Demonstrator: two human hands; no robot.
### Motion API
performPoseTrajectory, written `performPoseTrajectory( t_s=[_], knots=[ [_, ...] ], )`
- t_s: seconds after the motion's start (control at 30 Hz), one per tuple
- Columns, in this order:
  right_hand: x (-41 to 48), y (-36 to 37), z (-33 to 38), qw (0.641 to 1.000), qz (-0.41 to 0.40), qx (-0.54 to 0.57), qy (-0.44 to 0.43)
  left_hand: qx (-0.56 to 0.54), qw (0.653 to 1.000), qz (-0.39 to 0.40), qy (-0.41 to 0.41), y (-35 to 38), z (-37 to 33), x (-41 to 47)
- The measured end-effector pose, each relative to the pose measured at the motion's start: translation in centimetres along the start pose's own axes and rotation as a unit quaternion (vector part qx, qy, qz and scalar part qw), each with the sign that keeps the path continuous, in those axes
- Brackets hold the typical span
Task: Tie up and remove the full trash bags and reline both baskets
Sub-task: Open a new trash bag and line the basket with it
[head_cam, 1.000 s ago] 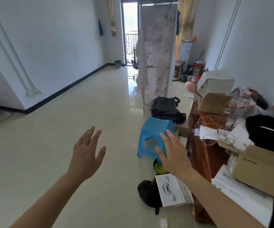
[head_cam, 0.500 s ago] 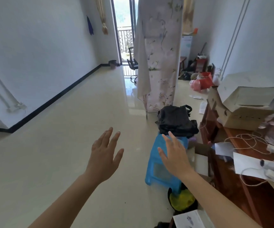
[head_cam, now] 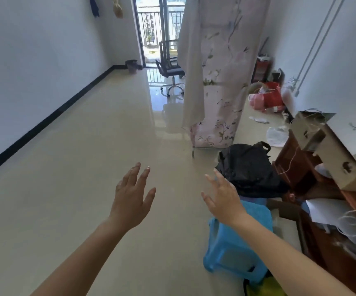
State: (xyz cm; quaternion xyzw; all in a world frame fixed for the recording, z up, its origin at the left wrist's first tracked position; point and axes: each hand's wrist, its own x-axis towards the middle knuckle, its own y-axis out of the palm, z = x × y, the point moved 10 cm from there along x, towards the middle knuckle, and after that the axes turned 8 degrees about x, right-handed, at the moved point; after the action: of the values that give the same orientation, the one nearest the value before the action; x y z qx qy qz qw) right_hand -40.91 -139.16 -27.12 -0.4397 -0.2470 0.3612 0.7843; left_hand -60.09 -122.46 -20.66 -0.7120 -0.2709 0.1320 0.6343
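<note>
My left hand [head_cam: 133, 196] and my right hand [head_cam: 222, 194] are both raised in front of me with fingers spread, holding nothing. A small trash basket [head_cam: 131, 66] stands far off by the left wall near the balcony door. At the bottom edge, a dark basket with a yellow liner [head_cam: 262, 288] peeks out beside a blue plastic stool [head_cam: 232, 251]. A black backpack [head_cam: 249, 167] lies on the stool, just right of my right hand.
A wooden desk [head_cam: 296, 165] with cardboard boxes [head_cam: 326, 146], papers and cables runs along the right wall. A floral fabric wardrobe [head_cam: 217, 67] stands ahead, an office chair [head_cam: 170, 69] behind it by the door. Red bags [head_cam: 269, 97] lie on the floor at right.
The view has moved forward along the room; the stool, backpack and wardrobe are nearer and lower in view. Both hands stay raised and empty.
</note>
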Motion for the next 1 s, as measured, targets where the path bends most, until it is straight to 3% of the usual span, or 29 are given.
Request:
performPoseTrajectory(
  t_s=[0.23, 0.47, 0.6, 0.83, 1.0],
  knots=[
    [9.3, -3.8, -7.0, 0.985, -0.087, 0.019, 0.149, 0.006, 0.99, 0.055, 0.132, 3.2, -1.6, 20.2],
    [14.3, -3.8, -21.0, 0.946, -0.108, 0.035, 0.302, -0.019, 0.96, 0.106, 0.26, 12.0, -13.9, 34.6],
    [18.1, -4.5, -28.5, 0.92, -0.081, 0.033, 0.381, 0.003, 0.938, 0.164, 0.306, 17.0, -19.4, 41.6],
    [22.5, -6.6, -36.7, 0.868, -0.09, 0.091, 0.48, 0.003, 0.897, 0.191, 0.398, 20.5, -27.7, 52.5],
    [22.7, -5.4, -42.0, 0.821, -0.091, 0.103, 0.554, 0.033, 0.854, 0.25, 0.455, 29.0, -33.4, 58.6]
  ],
)
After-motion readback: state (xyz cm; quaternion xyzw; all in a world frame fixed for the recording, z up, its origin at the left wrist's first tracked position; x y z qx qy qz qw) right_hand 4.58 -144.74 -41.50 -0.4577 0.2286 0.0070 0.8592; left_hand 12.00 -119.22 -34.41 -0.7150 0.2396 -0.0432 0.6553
